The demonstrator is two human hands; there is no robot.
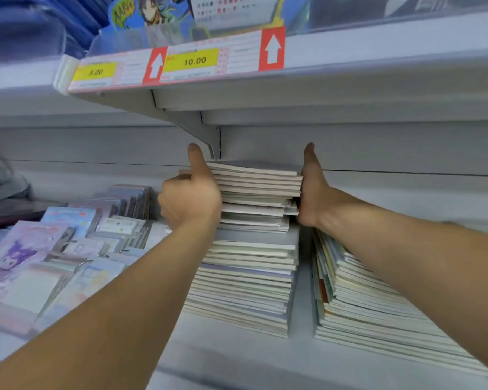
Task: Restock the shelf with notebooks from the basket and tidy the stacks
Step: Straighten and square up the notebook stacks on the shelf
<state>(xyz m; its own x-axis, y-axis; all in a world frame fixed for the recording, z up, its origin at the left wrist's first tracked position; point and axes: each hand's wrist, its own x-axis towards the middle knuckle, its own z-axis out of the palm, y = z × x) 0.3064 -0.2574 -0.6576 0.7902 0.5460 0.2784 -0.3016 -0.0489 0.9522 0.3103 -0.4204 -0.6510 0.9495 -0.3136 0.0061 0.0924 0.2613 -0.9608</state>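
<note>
Left hand (190, 199): thumb raised straight, fingers curled against the left side of the tall stack of thin, pale-edged paper notebooks (248, 249). Right hand (312, 192): thumb raised, palm laid flat against the stack's right side; its fingers lie behind the stack, so whether they are spread or pressed together cannot be told. The two hands clasp the upper part of the stack, where several notebooks sit offset from those below; the covers are soft and matt, the page edges off-white. The stack stands on the white metal shelf (237, 358), near its back wall. Just beside it, to the right, a lower stack of similar notebooks (364, 305) slopes under the right forearm. To the left lie glossy plastic-wrapped ring-bound pads with pastel cartoon covers (40, 266). Above, the upper shelf's rail carries yellow price labels reading 5.00 and 10.00 (192, 61) and red tags with white arrows (273, 48).
</note>
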